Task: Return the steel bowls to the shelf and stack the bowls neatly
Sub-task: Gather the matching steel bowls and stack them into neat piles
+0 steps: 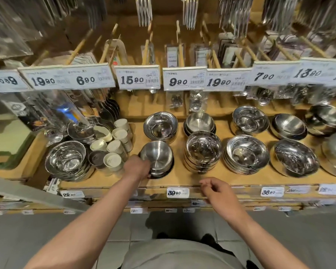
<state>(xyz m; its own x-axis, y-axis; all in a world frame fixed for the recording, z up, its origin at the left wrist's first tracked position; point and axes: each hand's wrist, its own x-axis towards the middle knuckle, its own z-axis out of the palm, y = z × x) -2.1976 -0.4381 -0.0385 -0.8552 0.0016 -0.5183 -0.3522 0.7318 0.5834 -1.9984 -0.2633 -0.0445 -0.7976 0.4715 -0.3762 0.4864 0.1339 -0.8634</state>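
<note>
Shelf (182, 179): tan wood, flat, with white price tags along the front edge.
Bowl (157, 155): brushed steel, round, smooth inside; sits atop a short stack at the front of the shelf, left of centre. Left hand (137, 166) grips its near-left rim, fingers curled over the edge.
Right hand (214, 190): at the shelf's front edge, fingers loosely curled, holding nothing.
Other bowl stacks: about nine visible, polished and mirror-bright, in two rows.
White cups (116, 144): about seven, matte, cylindrical, clustered left of the held bowl.
</note>
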